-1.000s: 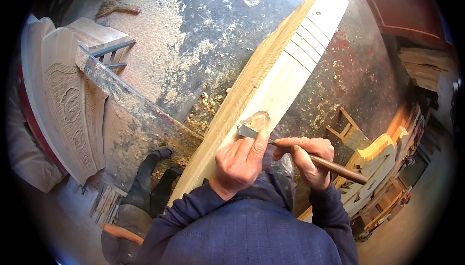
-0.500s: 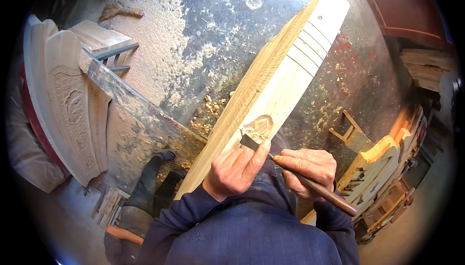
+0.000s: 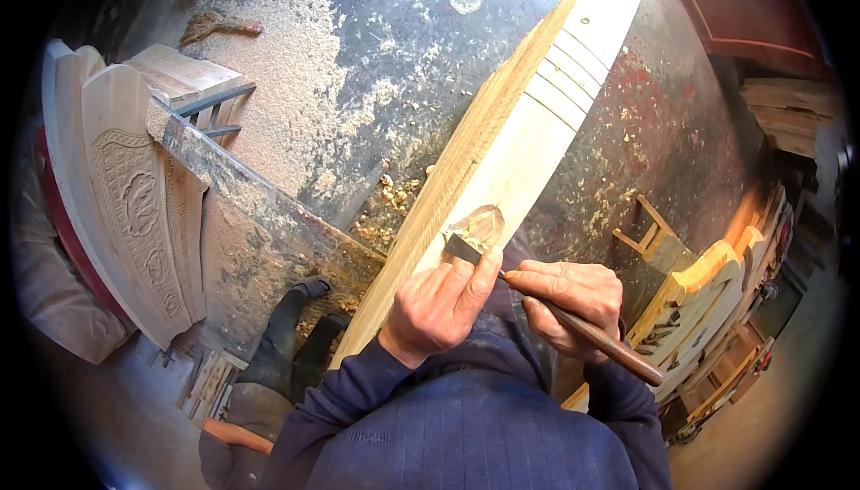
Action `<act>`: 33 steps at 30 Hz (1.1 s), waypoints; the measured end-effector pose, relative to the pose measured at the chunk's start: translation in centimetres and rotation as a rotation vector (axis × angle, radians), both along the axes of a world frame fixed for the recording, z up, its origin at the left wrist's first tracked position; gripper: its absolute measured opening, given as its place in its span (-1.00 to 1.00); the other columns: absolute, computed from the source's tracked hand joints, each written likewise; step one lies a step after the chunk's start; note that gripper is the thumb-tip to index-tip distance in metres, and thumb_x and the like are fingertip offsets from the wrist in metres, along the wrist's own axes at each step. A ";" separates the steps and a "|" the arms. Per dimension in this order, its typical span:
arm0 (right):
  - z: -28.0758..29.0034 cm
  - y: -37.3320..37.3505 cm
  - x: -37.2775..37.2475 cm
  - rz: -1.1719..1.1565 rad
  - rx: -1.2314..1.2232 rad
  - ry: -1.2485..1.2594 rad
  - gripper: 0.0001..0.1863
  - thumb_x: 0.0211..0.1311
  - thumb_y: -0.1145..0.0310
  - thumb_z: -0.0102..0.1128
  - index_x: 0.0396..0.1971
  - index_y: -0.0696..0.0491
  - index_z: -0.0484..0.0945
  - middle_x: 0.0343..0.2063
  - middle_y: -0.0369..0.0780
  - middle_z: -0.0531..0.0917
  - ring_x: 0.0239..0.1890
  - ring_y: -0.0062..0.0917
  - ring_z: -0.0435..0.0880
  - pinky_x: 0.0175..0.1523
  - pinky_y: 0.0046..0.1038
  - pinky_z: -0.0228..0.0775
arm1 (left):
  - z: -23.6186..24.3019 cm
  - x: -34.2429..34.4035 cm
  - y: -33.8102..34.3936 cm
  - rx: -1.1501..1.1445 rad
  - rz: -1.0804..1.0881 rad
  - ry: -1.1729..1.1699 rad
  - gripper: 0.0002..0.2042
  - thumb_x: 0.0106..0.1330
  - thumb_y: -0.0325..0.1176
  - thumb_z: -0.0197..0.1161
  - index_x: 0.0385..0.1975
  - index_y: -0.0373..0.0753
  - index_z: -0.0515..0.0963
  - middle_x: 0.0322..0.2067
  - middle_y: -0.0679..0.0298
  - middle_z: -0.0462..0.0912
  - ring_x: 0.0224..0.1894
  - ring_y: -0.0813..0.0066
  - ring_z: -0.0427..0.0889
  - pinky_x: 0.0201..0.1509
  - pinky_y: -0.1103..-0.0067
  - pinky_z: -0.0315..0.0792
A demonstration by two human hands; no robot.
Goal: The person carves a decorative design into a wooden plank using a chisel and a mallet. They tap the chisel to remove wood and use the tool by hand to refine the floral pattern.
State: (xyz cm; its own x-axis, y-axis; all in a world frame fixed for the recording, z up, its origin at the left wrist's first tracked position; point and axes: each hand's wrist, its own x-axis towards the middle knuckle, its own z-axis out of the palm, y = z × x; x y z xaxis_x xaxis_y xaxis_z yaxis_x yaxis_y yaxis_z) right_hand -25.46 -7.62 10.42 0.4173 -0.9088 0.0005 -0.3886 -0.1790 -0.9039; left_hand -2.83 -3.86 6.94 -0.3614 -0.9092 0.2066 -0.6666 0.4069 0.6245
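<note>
A thick pale wooden beam (image 3: 512, 166) slants away from me, with a carved hollow (image 3: 484, 223) in its upper face. Pressed on the wood at the near side of that hollow is the dark blade of a carving chisel (image 3: 620, 352). My right hand (image 3: 578, 300) wraps round its brown wooden handle, whose butt sticks out to the right. Close to the cutting end, my left hand (image 3: 437, 309) grips the chisel's blade, thumb forward, its fingers resting over the beam's face. Part of the shank is hidden by the fingers.
A carved wooden panel (image 3: 139, 203) stands at left beside a dusty plank (image 3: 260, 199). Sawdust (image 3: 278, 69) and wood chips (image 3: 390, 199) cover parts of the floor. At right are a small wooden stool (image 3: 658, 239) and a yellowish board (image 3: 703, 311) bearing several tools.
The chisel blade has shifted slightly forward and turned a little at the hollow's near edge. Both hands keep their grip; the whole view has moved slightly.
</note>
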 end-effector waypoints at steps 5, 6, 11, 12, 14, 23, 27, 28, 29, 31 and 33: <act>0.6 -0.4 0.1 0.012 0.011 0.016 -0.65 0.01 0.62 0.51 -0.12 0.13 0.85 -0.25 -0.04 0.88 -0.27 -0.25 0.93 -0.15 -0.35 0.81 | -0.4 0.0 0.3 -0.029 -0.005 -0.003 -0.52 0.29 -0.54 0.38 0.26 -0.39 0.67 -0.18 0.10 0.77 -0.46 0.47 0.66 -0.39 0.53 0.54; 0.6 -0.5 0.1 0.013 0.011 0.009 -0.65 0.02 0.61 0.51 -0.12 0.13 0.85 -0.25 -0.04 0.88 -0.27 -0.24 0.93 -0.15 -0.35 0.81 | -0.4 0.0 0.3 -0.031 -0.001 0.004 -0.52 0.29 -0.54 0.38 0.26 -0.39 0.67 -0.19 0.11 0.77 -0.47 0.47 0.65 -0.39 0.52 0.54; 0.5 -0.5 0.2 0.010 0.008 -0.003 -0.66 0.02 0.61 0.50 -0.12 0.14 0.85 -0.26 -0.04 0.87 -0.27 -0.24 0.93 -0.16 -0.35 0.81 | -0.6 0.1 0.4 -0.015 -0.005 0.002 -0.51 0.28 -0.55 0.38 0.26 -0.39 0.67 -0.27 0.17 0.71 -0.47 0.47 0.65 -0.40 0.51 0.53; 0.4 -0.5 0.2 0.007 0.026 -0.012 -0.66 0.03 0.61 0.49 -0.12 0.14 0.85 -0.26 -0.04 0.87 -0.28 -0.24 0.93 -0.16 -0.35 0.80 | -0.6 0.1 0.4 -0.014 -0.003 -0.002 -0.51 0.27 -0.55 0.38 0.25 -0.39 0.67 -0.29 0.18 0.69 -0.46 0.47 0.65 -0.40 0.51 0.53; 0.2 -0.4 0.1 0.001 0.061 -0.030 -0.66 0.03 0.62 0.49 -0.12 0.15 0.85 -0.26 -0.03 0.87 -0.28 -0.24 0.93 -0.18 -0.35 0.80 | -0.5 0.1 0.4 -0.008 -0.003 -0.013 -0.52 0.27 -0.54 0.38 0.24 -0.39 0.67 -0.32 0.20 0.66 -0.47 0.46 0.64 -0.41 0.51 0.53; -0.2 0.5 0.5 -0.061 0.114 -0.073 -0.66 0.05 0.63 0.45 -0.10 0.15 0.84 -0.29 -0.05 0.87 -0.36 -0.28 0.91 -0.24 -0.36 0.75 | -0.2 -0.1 0.2 -0.003 0.025 -0.001 -0.51 0.20 -0.59 0.35 0.20 -0.40 0.68 -0.40 0.24 0.57 -0.48 0.40 0.62 -0.44 0.45 0.52; -0.6 1.1 0.7 -0.107 0.128 -0.101 -0.66 0.06 0.63 0.44 -0.10 0.15 0.84 -0.29 -0.06 0.87 -0.37 -0.29 0.90 -0.26 -0.37 0.73 | -0.3 -0.2 0.2 -0.017 0.030 -0.014 -0.54 0.24 -0.56 0.37 0.20 -0.38 0.68 -0.42 0.28 0.51 -0.50 0.46 0.58 -0.47 0.48 0.49; -0.6 1.3 0.7 -0.116 0.140 -0.103 -0.67 0.07 0.63 0.44 -0.10 0.16 0.84 -0.29 -0.06 0.87 -0.36 -0.29 0.90 -0.26 -0.37 0.73 | -0.2 -0.2 0.2 -0.018 0.031 -0.020 -0.54 0.23 -0.57 0.36 0.19 -0.37 0.68 -0.43 0.28 0.51 -0.51 0.46 0.58 -0.47 0.48 0.48; -0.5 1.4 0.8 -0.125 0.151 -0.105 -0.67 0.07 0.63 0.43 -0.10 0.16 0.84 -0.29 -0.05 0.87 -0.36 -0.28 0.90 -0.25 -0.37 0.73 | -0.2 -0.2 0.2 -0.019 0.033 -0.027 -0.54 0.22 -0.58 0.36 0.18 -0.37 0.69 -0.43 0.28 0.50 -0.51 0.46 0.58 -0.47 0.48 0.48; -0.6 1.7 0.9 -0.133 0.163 -0.113 -0.68 0.08 0.63 0.43 -0.10 0.16 0.83 -0.29 -0.05 0.87 -0.36 -0.28 0.90 -0.24 -0.36 0.74 | -0.2 -0.2 0.2 -0.025 0.041 -0.024 -0.53 0.20 -0.59 0.35 0.17 -0.37 0.69 -0.44 0.28 0.50 -0.51 0.46 0.58 -0.47 0.48 0.48; -0.6 1.8 1.1 -0.142 0.164 -0.119 -0.68 0.09 0.63 0.42 -0.10 0.17 0.83 -0.29 -0.05 0.87 -0.35 -0.28 0.91 -0.23 -0.36 0.74 | -0.4 -0.2 0.3 -0.033 0.052 -0.007 -0.53 0.18 -0.60 0.34 0.17 -0.37 0.70 -0.45 0.29 0.50 -0.51 0.45 0.58 -0.47 0.47 0.48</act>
State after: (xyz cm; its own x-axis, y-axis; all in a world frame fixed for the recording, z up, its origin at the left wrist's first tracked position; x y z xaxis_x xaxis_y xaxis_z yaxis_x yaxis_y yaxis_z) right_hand -24.39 -5.77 9.77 0.2909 -0.9503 -0.1105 -0.2881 0.0231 -0.9573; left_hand -3.08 -3.55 6.56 -0.3154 -0.9197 0.2341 -0.6916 0.3916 0.6069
